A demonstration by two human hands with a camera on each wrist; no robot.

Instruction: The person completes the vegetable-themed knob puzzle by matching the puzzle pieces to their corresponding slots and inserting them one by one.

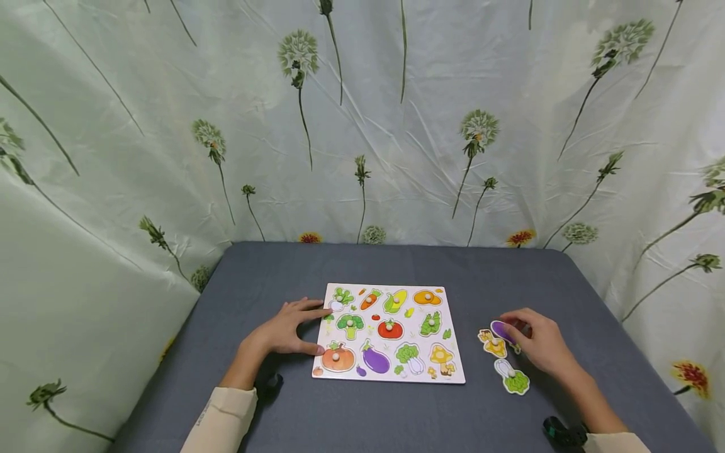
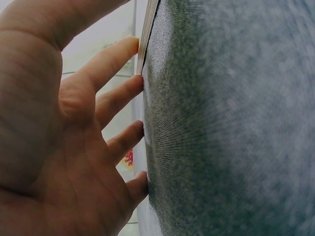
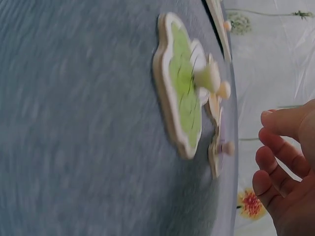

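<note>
A white vegetable puzzle board lies on the table. My left hand is spread at its left edge, with the thumb and a fingertip touching the board. In the left wrist view the other fingers rest on the cloth. To the right of the board, my right hand is over the eggplant piece. The right wrist view shows its loosely curved fingers apart from the eggplant's knob. Beside it lie a mushroom piece and a leafy cabbage piece, both knob up.
Knobbed pieces such as the tomato and pumpkin sit in the board. The printed eggplant, cabbage and mushroom places show no knobs. Grey cloth covers the table, and a flowered curtain hangs behind it.
</note>
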